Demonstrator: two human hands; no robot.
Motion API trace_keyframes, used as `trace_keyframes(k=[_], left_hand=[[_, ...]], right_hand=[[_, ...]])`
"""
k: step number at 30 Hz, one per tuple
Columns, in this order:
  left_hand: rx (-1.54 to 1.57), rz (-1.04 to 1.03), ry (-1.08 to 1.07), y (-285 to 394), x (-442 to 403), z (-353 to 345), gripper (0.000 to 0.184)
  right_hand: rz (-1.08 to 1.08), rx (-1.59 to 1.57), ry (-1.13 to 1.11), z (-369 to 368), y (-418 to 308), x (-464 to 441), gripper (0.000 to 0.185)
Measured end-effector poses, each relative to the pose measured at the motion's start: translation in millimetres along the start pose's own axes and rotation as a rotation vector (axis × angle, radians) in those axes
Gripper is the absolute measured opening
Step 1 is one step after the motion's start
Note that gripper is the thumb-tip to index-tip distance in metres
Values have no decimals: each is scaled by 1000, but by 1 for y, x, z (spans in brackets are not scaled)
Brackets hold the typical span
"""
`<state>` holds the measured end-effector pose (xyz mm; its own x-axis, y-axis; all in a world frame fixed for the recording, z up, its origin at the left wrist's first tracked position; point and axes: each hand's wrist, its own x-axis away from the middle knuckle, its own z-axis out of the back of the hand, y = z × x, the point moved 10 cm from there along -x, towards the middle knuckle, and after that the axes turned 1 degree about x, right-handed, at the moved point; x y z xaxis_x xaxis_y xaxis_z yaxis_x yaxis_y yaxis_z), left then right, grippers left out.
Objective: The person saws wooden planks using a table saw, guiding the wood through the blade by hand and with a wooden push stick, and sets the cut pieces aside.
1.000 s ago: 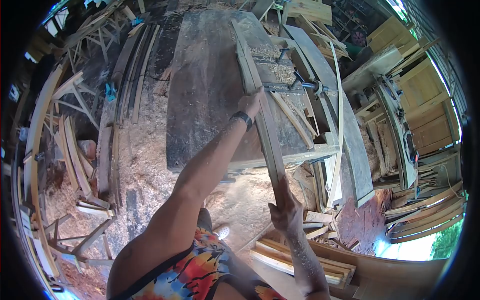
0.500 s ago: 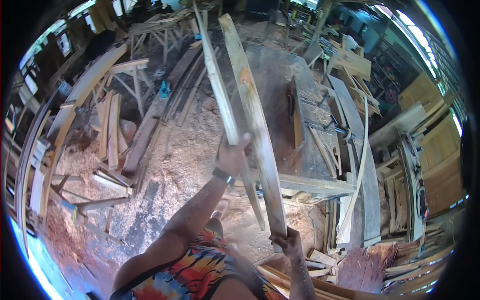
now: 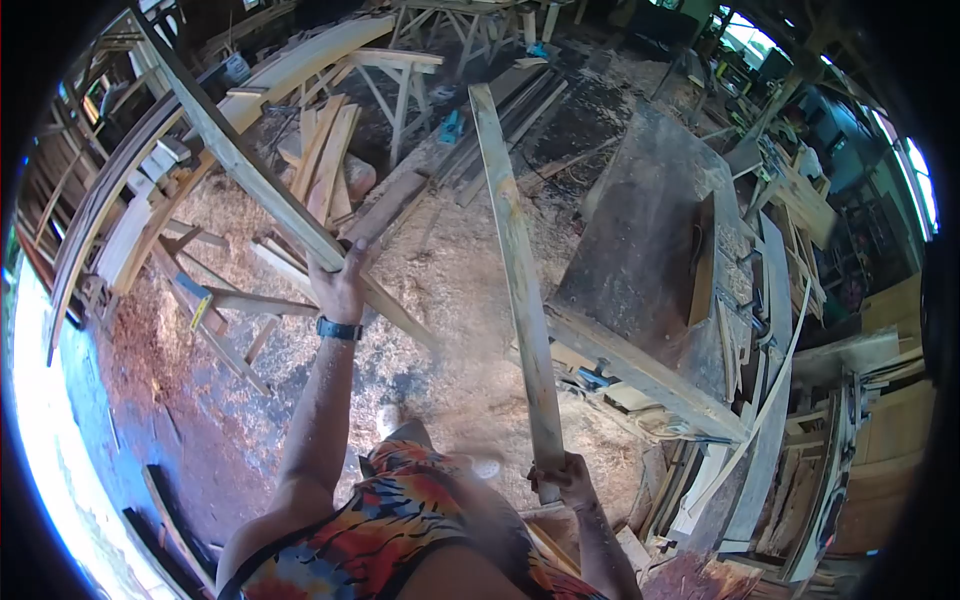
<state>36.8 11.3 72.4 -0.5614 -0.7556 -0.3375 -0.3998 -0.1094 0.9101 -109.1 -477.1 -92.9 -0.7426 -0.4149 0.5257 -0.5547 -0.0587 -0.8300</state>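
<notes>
Person stands over a floor strewn with wood shavings, a dark band on the left wrist. Left hand, left of centre in the frame, is closed around a long narrow board, which slants from the upper left corner down toward the middle. Right hand, lower centre, is clamped on the bottom end of a second plank, its streaked face showing; this one rises nearly upright to the top centre. The two pieces are apart.

Right of centre: dark-topped workbench, a short board on it, offcuts near its right edge. Upper centre: pale sawhorse; near it, a teal tool, type unclear. Upper left: small bluish container beside a broad pale plank; its contents are too small to make out.
</notes>
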Motion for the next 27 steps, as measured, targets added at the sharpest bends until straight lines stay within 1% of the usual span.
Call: trace_keyframes(k=[3, 4, 5, 7, 9, 12, 15, 19, 20, 23, 26, 27], left_hand=[[-37, -53, 34, 11, -17, 55, 33], [-79, -39, 48, 18, -20, 72, 36], [-105, -22, 69, 7, -24, 97, 36], [-153, 2, 101, -18, -42, 151, 38], [-164, 39, 133, -19, -53, 189, 39], [-224, 64, 178, -24, -75, 251, 40], [-160, 102, 210, -31, -96, 306, 39], [-252, 51, 320, -25, -113, 383, 35], [-261, 66, 333, -22, -115, 400, 38], [-255, 40, 459, -10, -113, 449, 43], [-292, 90, 545, -4, -100, 491, 47], [-306, 109, 573, -2, -94, 503, 48]], right_hand=[[-37, 64, -9, -29, -8, -19, 22], [-44, 97, -17, -38, -10, -29, 23], [-59, 125, -22, -51, -10, -35, 25], [-73, 85, -44, -83, -13, -51, 24], [-147, 177, -53, -110, -11, -67, 27], [-103, 155, -71, -154, -13, -92, 30], [-125, 243, -78, -192, -22, -116, 29], [-149, 359, -98, -223, -23, -151, 34], [-187, 370, -122, -231, -26, -159, 37], [-255, 426, -170, -264, -35, -190, 33], [-223, 547, -265, -291, -31, -236, 30], [-243, 532, -292, -298, -25, -253, 29]])
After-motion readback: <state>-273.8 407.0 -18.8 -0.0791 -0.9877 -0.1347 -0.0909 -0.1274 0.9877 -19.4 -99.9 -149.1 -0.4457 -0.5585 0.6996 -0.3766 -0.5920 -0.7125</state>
